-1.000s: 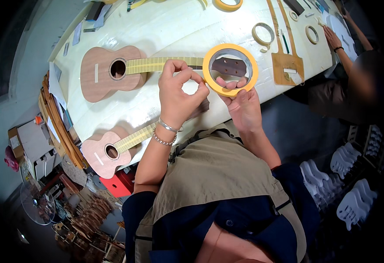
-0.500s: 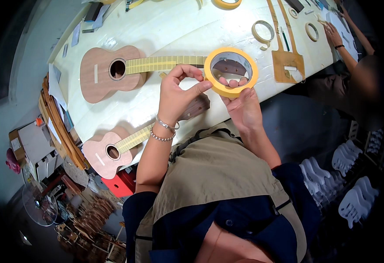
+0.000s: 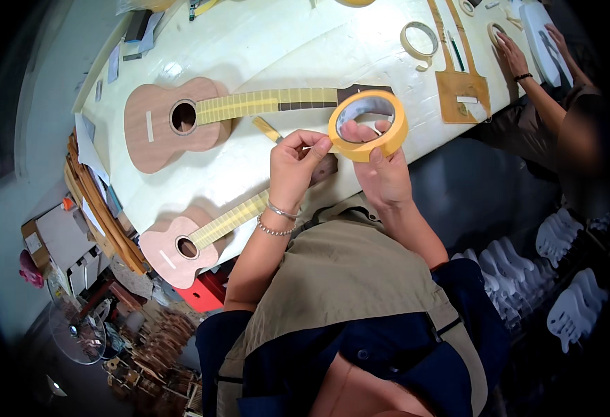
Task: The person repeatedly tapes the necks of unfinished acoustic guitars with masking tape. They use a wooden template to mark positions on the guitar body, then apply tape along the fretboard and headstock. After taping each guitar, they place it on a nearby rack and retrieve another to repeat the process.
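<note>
A roll of yellow masking tape point(image 3: 367, 151) is held up in front of me over the table. My right hand point(image 3: 386, 182) grips it from below, fingers through the ring and thumb on the outside. Pinched at the left side of the roll, my left hand point(image 3: 295, 163) holds the tape's free end between thumb and forefinger. Behind the hands lies an unfinished ukulele point(image 3: 211, 134), its fretboard covered with yellow tape except for a dark bare stretch toward the headstock. A smaller ukulele point(image 3: 173, 263), also taped, lies nearer; my left hand and forearm partly cover its neck.
A small yellow-handled tool point(image 3: 267, 129) lies between the ukuleles. Farther right are another tape roll point(image 3: 418, 40) and a brown neck-shaped template point(image 3: 461, 94). At the far right a co-worker's hand point(image 3: 516, 55) touches a tape roll, beside a white panel point(image 3: 543, 45).
The roll and my left hand have come lower and nearer to me, the left hand still at the roll's left side. The co-worker's hand has moved left onto a tape roll.
</note>
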`<state>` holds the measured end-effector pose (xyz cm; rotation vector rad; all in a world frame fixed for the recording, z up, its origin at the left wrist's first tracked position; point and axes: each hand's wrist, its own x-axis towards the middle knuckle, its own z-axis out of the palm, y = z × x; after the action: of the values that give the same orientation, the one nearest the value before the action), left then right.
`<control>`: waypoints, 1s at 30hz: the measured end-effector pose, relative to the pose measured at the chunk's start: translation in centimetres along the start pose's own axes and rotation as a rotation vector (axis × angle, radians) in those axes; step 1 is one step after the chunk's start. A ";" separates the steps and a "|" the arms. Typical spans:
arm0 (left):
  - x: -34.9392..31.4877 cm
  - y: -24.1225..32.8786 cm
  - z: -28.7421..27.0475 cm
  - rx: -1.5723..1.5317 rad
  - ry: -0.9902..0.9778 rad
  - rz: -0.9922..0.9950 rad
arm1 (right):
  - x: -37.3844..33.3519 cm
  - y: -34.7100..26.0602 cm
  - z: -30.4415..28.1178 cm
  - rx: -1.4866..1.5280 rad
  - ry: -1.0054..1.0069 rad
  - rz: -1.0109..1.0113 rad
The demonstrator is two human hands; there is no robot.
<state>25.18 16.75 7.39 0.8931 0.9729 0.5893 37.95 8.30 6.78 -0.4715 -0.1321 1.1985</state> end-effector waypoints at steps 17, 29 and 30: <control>8.3 -0.6 -9.2 1.055 0.425 0.523 | 7.3 -3.1 -10.7 -1.802 0.237 -0.644; 8.4 -0.9 -8.9 1.075 0.436 0.575 | 7.3 -3.6 -8.9 -1.413 0.457 -0.304; 8.4 -0.9 -8.9 1.073 0.436 0.580 | 7.3 -3.5 -9.1 -1.415 0.453 -0.307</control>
<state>21.20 26.07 0.52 2.1066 1.4627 0.7651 46.83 11.42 -1.00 -1.8564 -0.6440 0.5011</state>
